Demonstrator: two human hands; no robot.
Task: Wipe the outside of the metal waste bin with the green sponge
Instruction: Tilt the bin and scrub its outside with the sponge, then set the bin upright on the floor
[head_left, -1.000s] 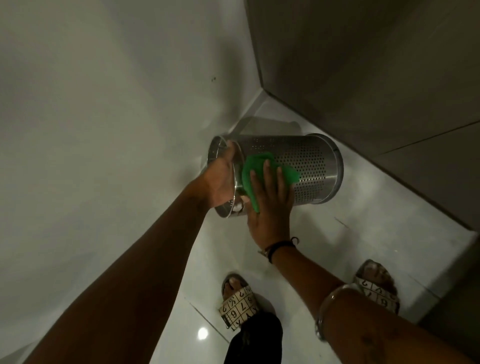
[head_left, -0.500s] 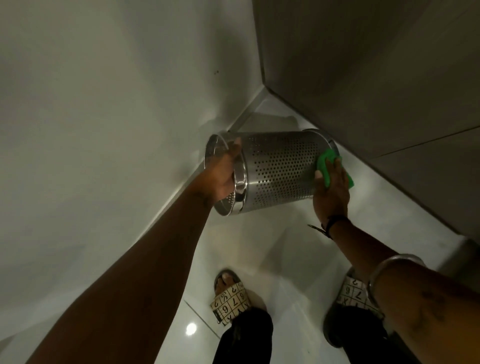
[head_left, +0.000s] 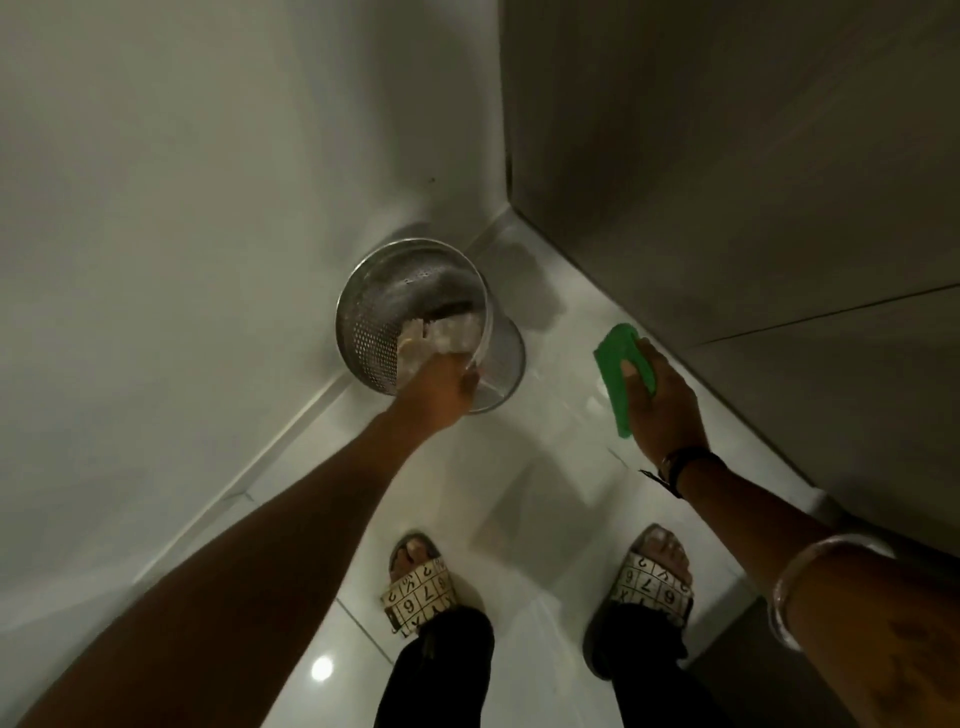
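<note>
The perforated metal waste bin (head_left: 379, 322) stands nearly upright on the white floor by the left wall, its open mouth facing up with crumpled pale paper (head_left: 441, 332) inside. My left hand (head_left: 441, 392) grips the near rim of the bin. My right hand (head_left: 660, 405) holds the green sponge (head_left: 615, 364) off to the right, apart from the bin and above the floor.
A white wall (head_left: 208, 260) runs along the left and a grey panel (head_left: 727, 182) closes the right, meeting in a corner behind the bin. My two feet in patterned sandals (head_left: 418, 592) stand on the glossy floor (head_left: 545, 493) below.
The bin has swung from lying sideways in the air to upright near the floor. My right hand with the sponge has come off the bin's base and moved right.
</note>
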